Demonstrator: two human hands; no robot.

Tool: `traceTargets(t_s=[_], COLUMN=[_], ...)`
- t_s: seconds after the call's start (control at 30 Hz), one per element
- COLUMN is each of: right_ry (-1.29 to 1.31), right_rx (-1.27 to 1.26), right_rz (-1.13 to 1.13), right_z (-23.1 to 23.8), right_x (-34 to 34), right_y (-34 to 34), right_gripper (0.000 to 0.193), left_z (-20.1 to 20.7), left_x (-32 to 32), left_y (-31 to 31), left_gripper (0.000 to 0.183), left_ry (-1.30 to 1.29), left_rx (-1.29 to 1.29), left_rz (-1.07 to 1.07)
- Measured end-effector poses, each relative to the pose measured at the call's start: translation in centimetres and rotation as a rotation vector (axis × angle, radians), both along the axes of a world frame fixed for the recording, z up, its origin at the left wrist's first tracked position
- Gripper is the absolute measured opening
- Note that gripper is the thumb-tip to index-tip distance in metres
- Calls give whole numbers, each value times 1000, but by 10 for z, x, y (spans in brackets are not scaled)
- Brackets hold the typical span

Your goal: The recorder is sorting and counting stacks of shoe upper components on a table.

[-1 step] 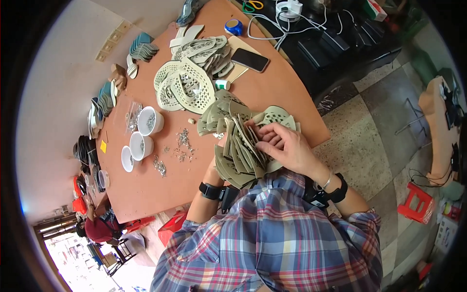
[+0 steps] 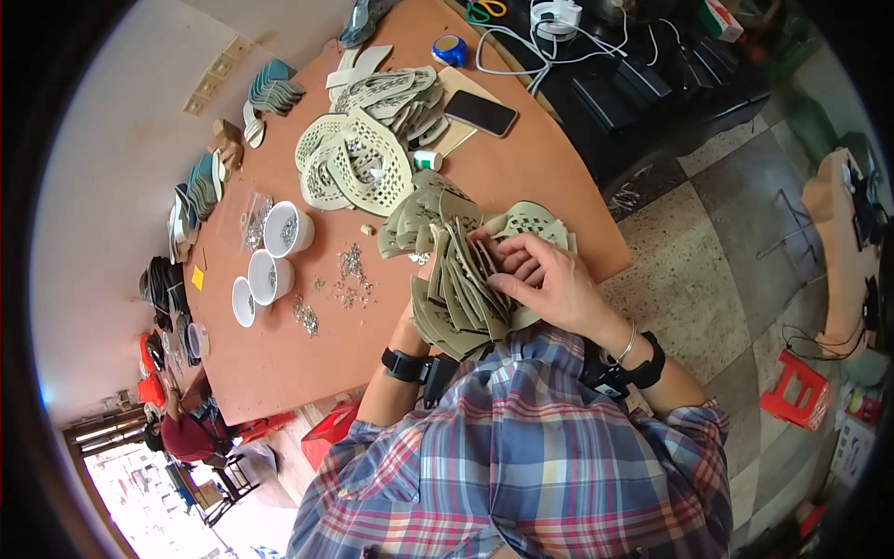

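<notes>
A fanned stack of olive-beige perforated shoe uppers stands on edge in front of my body, at the table's near edge. My left hand holds the stack from its left side; its fingers are hidden behind the pieces. From the right, my right hand has its fingers curled at the upper edge of the stack, thumb and fingertips against a piece. More perforated uppers lie just beyond my right hand. Another bundle of uppers rests against the far side of the held stack.
The brown table bears white cups, loose metal bits, a larger pile of uppers, a phone and blue tape. Cables and black devices cover a dark table. A red stool stands right; another person sits lower left.
</notes>
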State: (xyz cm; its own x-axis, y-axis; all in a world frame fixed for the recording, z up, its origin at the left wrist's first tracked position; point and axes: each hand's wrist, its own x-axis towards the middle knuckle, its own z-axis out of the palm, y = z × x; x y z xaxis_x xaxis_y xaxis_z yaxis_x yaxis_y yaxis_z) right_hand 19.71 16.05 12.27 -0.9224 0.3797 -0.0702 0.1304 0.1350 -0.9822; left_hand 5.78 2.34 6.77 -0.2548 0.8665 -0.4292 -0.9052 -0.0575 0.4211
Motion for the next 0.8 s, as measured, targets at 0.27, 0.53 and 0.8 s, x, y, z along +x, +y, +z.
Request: traceTargets(t_s=[0.27,0.53,0.8], right_ry=[90,47,-23], right_rx=[-50,131,-60], right_rz=[-61,40,-6], right_z=[-17,0,-35], right_x=[-6,-7,2], right_y=[-2,-5,13], right_gripper=[20,15,17], left_z=[10,31,25], left_x=[-3,9,-9], left_y=[1,4,-29], left_gripper=[71,85,64], left_ry=[127,147,94], left_rx=[169,97,92], left_rz=[7,39,144])
